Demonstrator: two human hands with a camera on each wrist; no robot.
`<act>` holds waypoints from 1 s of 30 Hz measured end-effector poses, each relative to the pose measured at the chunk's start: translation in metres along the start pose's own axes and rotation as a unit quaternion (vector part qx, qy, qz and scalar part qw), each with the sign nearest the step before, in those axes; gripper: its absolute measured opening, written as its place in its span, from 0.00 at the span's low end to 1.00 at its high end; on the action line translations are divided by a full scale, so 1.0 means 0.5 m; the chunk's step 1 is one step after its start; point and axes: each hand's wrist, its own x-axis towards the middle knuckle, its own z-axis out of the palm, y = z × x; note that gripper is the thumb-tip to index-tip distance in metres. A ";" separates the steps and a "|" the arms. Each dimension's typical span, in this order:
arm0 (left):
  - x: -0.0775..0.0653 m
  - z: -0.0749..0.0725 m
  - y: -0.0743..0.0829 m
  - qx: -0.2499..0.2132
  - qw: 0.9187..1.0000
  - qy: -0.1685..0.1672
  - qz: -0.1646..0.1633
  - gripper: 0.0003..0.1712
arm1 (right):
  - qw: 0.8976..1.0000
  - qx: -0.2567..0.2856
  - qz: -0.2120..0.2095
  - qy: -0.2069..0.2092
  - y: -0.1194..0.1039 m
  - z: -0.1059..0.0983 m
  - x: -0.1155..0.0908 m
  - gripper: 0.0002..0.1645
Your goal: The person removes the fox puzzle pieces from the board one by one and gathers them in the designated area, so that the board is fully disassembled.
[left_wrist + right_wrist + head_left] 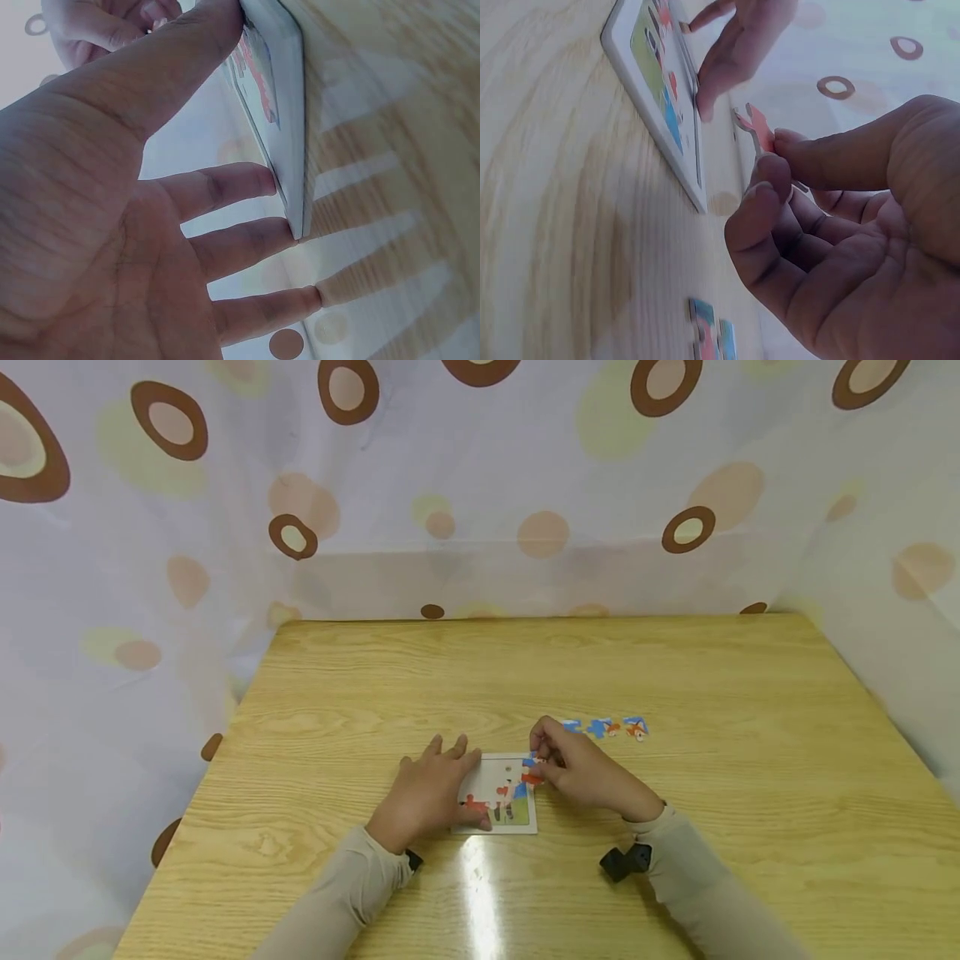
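A white-framed puzzle board (533, 817) lies on the table, its lower part filled with pieces showing green grass and red shapes (652, 56). My left hand (431, 793) spreads over the board's left side. In the left wrist view its thumb rests on the board (294, 142), and the straight fingers reach along the edge. At the board's upper right, my right hand (585, 772) pinches a red and blue puzzle piece (531, 772) between thumb and fingers. The right wrist view shows this piece (760, 129) tilted up, apart from the board.
Loose puzzle pieces lie in a row beyond my right hand, among them a blue one (600, 727) and one with an orange animal face (636, 728). The wooden table (750, 710) meets a patterned cloth (480, 468) at its back and sides.
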 end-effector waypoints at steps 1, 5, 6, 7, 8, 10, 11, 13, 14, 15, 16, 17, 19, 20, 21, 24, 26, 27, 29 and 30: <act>0.000 0.000 0.000 -0.001 1.000 0.001 0.001 0.57 | 1.000 -0.002 0.002 0.001 0.001 -0.005 -0.003 0.08; -0.001 0.001 0.000 -0.008 1.000 0.002 0.006 0.57 | 1.000 -0.006 0.014 0.012 0.011 -0.027 -0.020 0.08; -0.001 0.002 0.000 -0.010 1.000 0.002 0.007 0.56 | 1.000 -0.008 0.015 0.017 0.015 -0.033 -0.026 0.08; -0.001 0.002 0.001 -0.011 1.000 0.002 0.007 0.56 | 1.000 -0.013 0.016 0.024 0.018 -0.040 -0.032 0.08; -0.001 0.003 0.001 -0.012 1.000 0.002 0.008 0.56 | 0.999 -0.015 0.017 0.030 0.022 -0.047 -0.037 0.09; -0.001 0.003 0.002 -0.012 1.000 0.004 0.009 0.56 | 0.999 -0.023 0.021 0.042 0.032 -0.062 -0.049 0.10; -0.001 0.003 0.002 -0.012 1.000 0.005 0.009 0.56 | 0.998 -0.022 0.026 0.046 0.036 -0.069 -0.055 0.10; 0.000 0.002 0.002 -0.010 1.000 0.006 0.009 0.56 | 0.998 -0.019 0.040 0.053 0.043 -0.081 -0.067 0.10; 0.000 0.002 0.002 -0.009 1.000 0.006 0.009 0.56 | 0.997 -0.015 0.047 0.056 0.047 -0.087 -0.072 0.10; 0.000 0.001 0.002 -0.007 1.000 0.007 0.010 0.56 | 0.997 -0.014 0.053 0.058 0.050 -0.092 -0.077 0.10; 0.000 0.001 0.001 -0.006 1.000 0.007 0.010 0.56 | 0.996 -0.015 0.058 0.061 0.052 -0.096 -0.082 0.09; 0.000 0.001 0.001 -0.005 1.000 0.007 0.010 0.56 | 0.996 -0.017 0.062 0.064 0.055 -0.099 -0.086 0.09; 0.000 0.001 -0.001 -0.003 1.000 0.006 0.010 0.56 | 0.995 -0.031 0.061 0.071 0.061 -0.103 -0.091 0.09; 0.000 0.000 -0.001 -0.003 1.000 0.005 0.009 0.56 | 0.995 -0.039 0.063 0.073 0.063 -0.105 -0.093 0.09; 0.000 0.000 -0.002 -0.003 1.000 0.005 0.009 0.56 | 0.994 -0.051 0.065 0.074 0.064 -0.107 -0.095 0.09; -0.001 0.000 -0.002 -0.008 1.000 0.006 0.009 0.56 | 0.991 -0.074 0.074 0.081 0.068 -0.114 -0.099 0.09; -0.002 -0.001 -0.001 -0.010 1.000 0.006 0.009 0.56 | 0.989 -0.086 0.088 0.086 0.068 -0.118 -0.101 0.09; -0.002 -0.001 0.000 -0.011 1.000 0.006 0.009 0.56 | 0.988 -0.090 0.092 0.089 0.068 -0.120 -0.102 0.09; -0.001 -0.001 0.001 -0.011 1.000 0.005 0.009 0.56 | 0.986 -0.099 0.099 0.095 0.068 -0.122 -0.104 0.08; -0.001 -0.001 0.002 -0.010 1.000 0.004 0.009 0.56 | 0.984 -0.107 0.103 0.097 0.068 -0.123 -0.105 0.08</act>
